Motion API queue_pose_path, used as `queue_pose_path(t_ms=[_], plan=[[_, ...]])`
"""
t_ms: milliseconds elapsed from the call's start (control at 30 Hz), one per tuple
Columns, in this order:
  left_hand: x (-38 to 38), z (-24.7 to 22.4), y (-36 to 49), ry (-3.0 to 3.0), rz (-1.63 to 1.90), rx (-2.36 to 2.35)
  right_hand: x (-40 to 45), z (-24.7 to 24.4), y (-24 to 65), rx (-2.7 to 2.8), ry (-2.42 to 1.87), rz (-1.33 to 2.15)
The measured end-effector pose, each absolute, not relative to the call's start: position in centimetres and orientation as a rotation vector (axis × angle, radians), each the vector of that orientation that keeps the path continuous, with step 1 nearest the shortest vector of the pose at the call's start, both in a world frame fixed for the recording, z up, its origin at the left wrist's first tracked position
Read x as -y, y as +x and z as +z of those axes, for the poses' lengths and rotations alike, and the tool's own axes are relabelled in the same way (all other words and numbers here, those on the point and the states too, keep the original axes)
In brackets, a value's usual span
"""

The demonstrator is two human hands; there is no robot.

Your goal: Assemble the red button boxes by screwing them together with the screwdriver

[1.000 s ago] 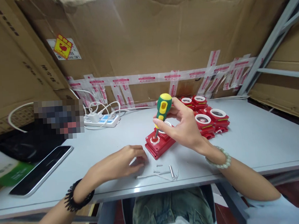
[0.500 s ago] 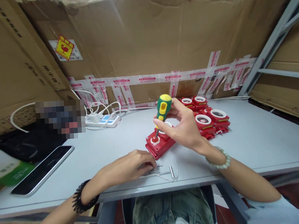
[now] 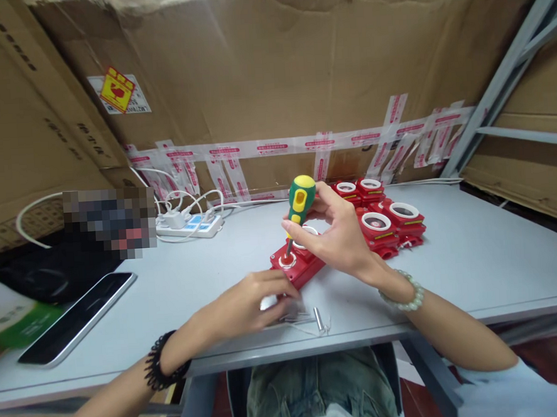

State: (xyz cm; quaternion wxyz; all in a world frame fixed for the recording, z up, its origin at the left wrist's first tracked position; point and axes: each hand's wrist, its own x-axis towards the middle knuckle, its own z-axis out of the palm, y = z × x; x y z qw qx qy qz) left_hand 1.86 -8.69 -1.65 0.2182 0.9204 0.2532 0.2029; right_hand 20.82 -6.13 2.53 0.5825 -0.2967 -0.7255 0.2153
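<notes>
My right hand (image 3: 339, 236) grips a screwdriver (image 3: 301, 197) with a green and yellow handle, held nearly upright. Its tip rests at the red knob in a white ring on a red box (image 3: 310, 269); the box also has a larger white-ringed round part, half hidden by my fingers. My left hand (image 3: 260, 298) is at the near left corner of this box, thumb and fingertips drawn together. Whatever they pinch is too small to make out. Just below the fingertips lie a metal pin (image 3: 318, 319), thin metal pieces and a white string.
Several similar red boxes (image 3: 378, 224) with white rings stand behind my right hand. A power strip (image 3: 189, 225) with white plugs and cables sits at the back left. A dark-screened tablet-like device (image 3: 77, 318) lies at the left. Cardboard (image 3: 270, 70) walls the back.
My left hand has moved up and slightly right, from the small metal pieces to the near corner of the red box. My right hand stays at the knob with the screwdriver.
</notes>
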Motion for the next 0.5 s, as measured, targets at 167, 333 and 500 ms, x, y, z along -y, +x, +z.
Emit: queue_pose_path(t_ms=[167, 333, 500], plan=[[6.8, -2.3, 0.7, 2.466, 0.947, -1.100, 5.7, 2.4, 20.1, 1.692, -0.679, 0.492], [5.3, -4.4, 2.1, 2.273, 0.732, -1.096, 4.9, 1.8, 19.4, 1.791, -0.683, 0.393], [5.1, -5.2, 3.7, 2.077, 0.788, -1.013, 4.4, 1.3, 19.1, 1.906, -0.700, 0.313]])
